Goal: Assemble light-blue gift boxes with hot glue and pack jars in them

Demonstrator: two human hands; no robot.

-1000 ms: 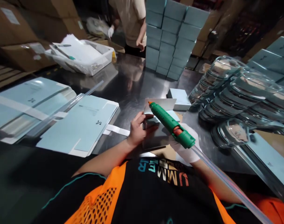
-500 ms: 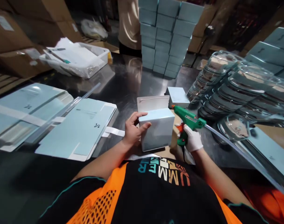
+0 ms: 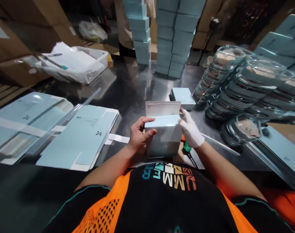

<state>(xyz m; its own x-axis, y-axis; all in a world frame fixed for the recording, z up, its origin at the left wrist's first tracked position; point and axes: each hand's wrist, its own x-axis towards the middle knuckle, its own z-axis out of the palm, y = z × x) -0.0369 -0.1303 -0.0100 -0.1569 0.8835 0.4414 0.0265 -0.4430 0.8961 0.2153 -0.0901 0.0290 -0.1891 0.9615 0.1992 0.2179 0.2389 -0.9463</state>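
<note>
A small pale blue carton (image 3: 163,137) stands on the steel table right in front of me, its white lid flap (image 3: 162,108) raised at the back. My bare left hand (image 3: 138,133) grips the carton's left side. My right hand (image 3: 191,130), in a white glove, presses on its upper right edge. The green glue gun (image 3: 186,148) lies on the table just under my right wrist, mostly hidden, with its clear glue stick (image 3: 220,145) pointing right.
Flat blue carton blanks (image 3: 81,134) lie at left. One finished box (image 3: 183,97) sits behind the carton, with tall box stacks (image 3: 176,35) further back. Stacked clear plastic lids (image 3: 244,90) fill the right. A white basket (image 3: 74,64) is far left; a person stands behind.
My right hand set down the green glue gun and moved onto the carton's right edge. The carton, lying low a second ago, now stands upright between both hands.
</note>
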